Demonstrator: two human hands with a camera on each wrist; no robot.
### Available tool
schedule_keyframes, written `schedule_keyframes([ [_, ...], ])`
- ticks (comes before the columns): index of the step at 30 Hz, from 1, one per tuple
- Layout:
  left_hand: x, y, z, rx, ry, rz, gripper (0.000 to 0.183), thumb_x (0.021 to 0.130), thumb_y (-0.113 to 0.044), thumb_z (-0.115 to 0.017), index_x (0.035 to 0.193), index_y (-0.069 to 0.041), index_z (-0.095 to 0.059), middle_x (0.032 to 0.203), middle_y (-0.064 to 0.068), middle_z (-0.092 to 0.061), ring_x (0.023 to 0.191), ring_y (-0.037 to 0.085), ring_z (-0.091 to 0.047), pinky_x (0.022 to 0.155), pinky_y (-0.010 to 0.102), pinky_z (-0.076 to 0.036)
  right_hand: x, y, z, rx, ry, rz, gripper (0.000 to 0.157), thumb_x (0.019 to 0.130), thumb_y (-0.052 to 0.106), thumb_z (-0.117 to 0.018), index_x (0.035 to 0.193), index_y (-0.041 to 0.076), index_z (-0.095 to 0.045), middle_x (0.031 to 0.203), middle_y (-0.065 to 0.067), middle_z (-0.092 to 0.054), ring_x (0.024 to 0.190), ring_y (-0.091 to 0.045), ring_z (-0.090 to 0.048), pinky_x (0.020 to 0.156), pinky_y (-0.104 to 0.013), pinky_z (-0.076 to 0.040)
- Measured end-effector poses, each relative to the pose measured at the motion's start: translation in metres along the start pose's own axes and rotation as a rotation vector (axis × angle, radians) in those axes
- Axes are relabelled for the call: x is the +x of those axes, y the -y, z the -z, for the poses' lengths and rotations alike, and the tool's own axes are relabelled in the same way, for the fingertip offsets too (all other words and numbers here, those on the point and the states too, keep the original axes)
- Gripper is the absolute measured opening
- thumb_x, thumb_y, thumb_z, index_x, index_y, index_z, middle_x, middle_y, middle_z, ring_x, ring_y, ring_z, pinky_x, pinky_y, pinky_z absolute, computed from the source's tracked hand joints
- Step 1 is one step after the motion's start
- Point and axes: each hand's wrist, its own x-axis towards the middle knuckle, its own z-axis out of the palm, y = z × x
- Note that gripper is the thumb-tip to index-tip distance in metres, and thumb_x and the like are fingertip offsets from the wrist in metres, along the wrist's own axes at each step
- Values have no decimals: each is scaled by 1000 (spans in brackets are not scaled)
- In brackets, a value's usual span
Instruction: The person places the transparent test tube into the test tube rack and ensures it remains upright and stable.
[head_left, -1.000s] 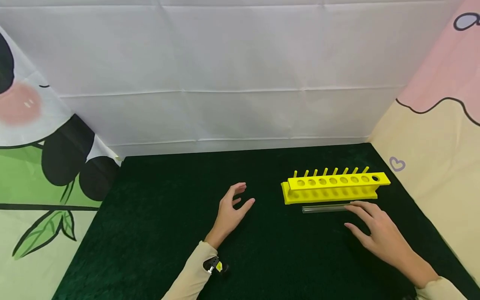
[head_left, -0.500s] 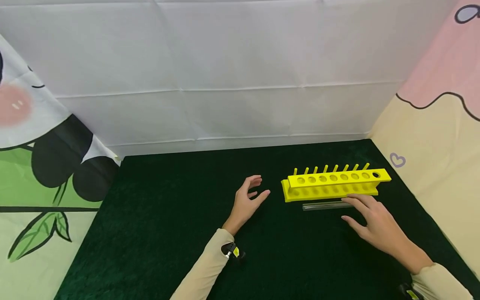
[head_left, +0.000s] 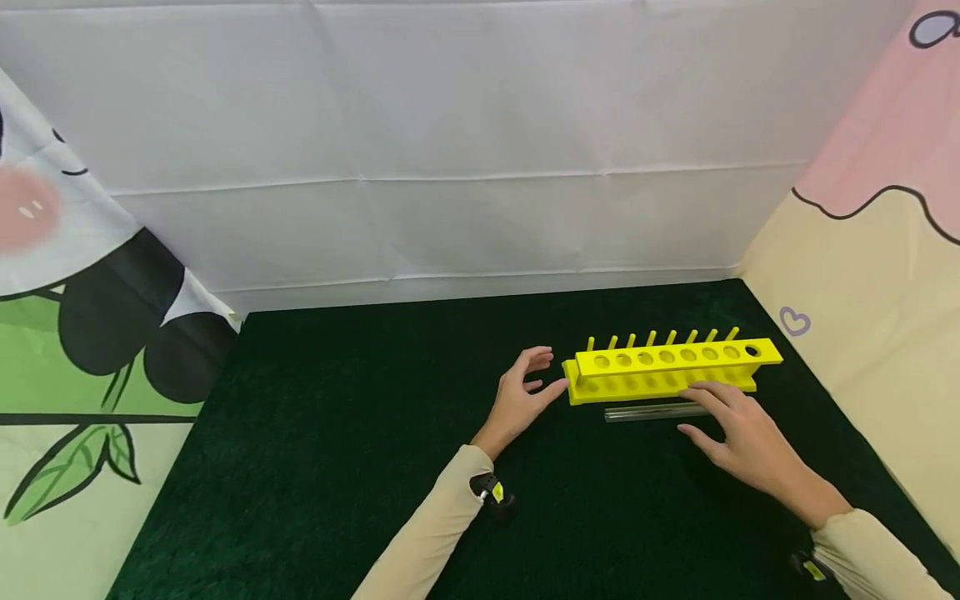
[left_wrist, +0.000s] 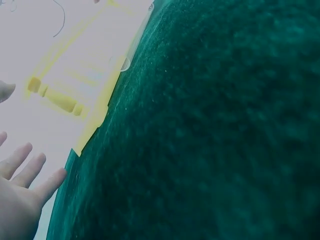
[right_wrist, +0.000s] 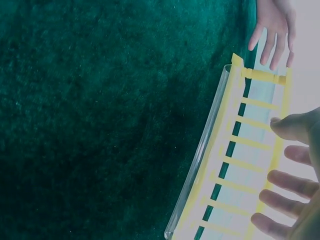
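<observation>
Of the two hands, the right hand [head_left: 750,442] is nearer, fingers spread and gripping nothing, masking the right end of a glass tube [head_left: 641,413] from the head view. The left hand [head_left: 519,402], likewise spread and unladen, is just beside the left end of a yellow rack [head_left: 678,368]. The tube lies on the green worktop [head_left: 337,458] along the rack's front; pegs [head_left: 652,337] line its back. Beyond hangs white cloth [head_left: 480,125].

- Left hand [head_left: 519,407]: fingers slightly bent; thumb [head_left: 553,392] spread apart from them; left forearm [head_left: 431,525] slanting behind the fingers;
- Right hand [head_left: 746,437]: fingers loosely bent; thumb held apart from them; right forearm [head_left: 873,546] behind the fingers
</observation>
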Motion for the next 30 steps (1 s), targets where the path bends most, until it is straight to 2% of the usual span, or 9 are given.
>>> schedule_keyframes([
  [1, 2, 4, -2, 2, 1, 1, 52, 90, -22, -66, 136, -16, -42, 137, 10, -47, 124, 27, -46, 97, 51, -42, 1, -1, -1, 1, 4, -2, 54, 67, 14, -83, 116, 5, -61, 112, -13, -58, 96, -29, -56, 78, -51, -46],
  [6, 8, 5, -8, 12, 26, -2, 52, 89, -29, -67, 135, -24, -43, 138, 6, -46, 122, 18, -47, 96, 42, -45, 3, -2, -5, 1, 25, -16, 53, 69, 16, -83, 116, 5, -60, 113, -14, -57, 99, -32, -55, 81, -54, -45],
  [12, 11, 1, -15, 15, 62, -29, 55, 88, -32, -67, 136, -19, -42, 138, 7, -46, 122, 17, -47, 95, 42, -46, 5, -3, -10, -17, 55, -15, 53, 71, 18, -82, 116, 4, -60, 111, -14, -58, 97, -32, -55, 81, -54, -46],
  [17, 11, -1, -20, 0, 69, -40, 53, 89, -31, -67, 135, -21, -43, 136, 3, -47, 121, 19, -49, 95, 41, -46, 8, -4, -15, -19, 71, -13, 51, 72, 19, -82, 116, 5, -61, 110, -14, -58, 97, -33, -55, 80, -54, -46],
  [25, 7, 5, -30, -10, 40, -38, 48, 90, -28, -66, 133, -24, -46, 123, 1, -56, 111, 16, -57, 87, 26, -50, 8, -8, -28, -18, 77, -8, 46, 72, 18, -81, 113, 5, -62, 106, -12, -60, 92, -31, -58, 77, -51, -48],
  [30, 6, 5, -32, 2, 37, -18, 46, 90, -28, -65, 132, -23, -47, 118, -1, -59, 106, 9, -58, 86, 25, -50, 8, -12, -32, -15, 80, -15, 45, 73, 18, -81, 112, 6, -62, 105, -11, -60, 91, -29, -58, 76, -50, -48],
])
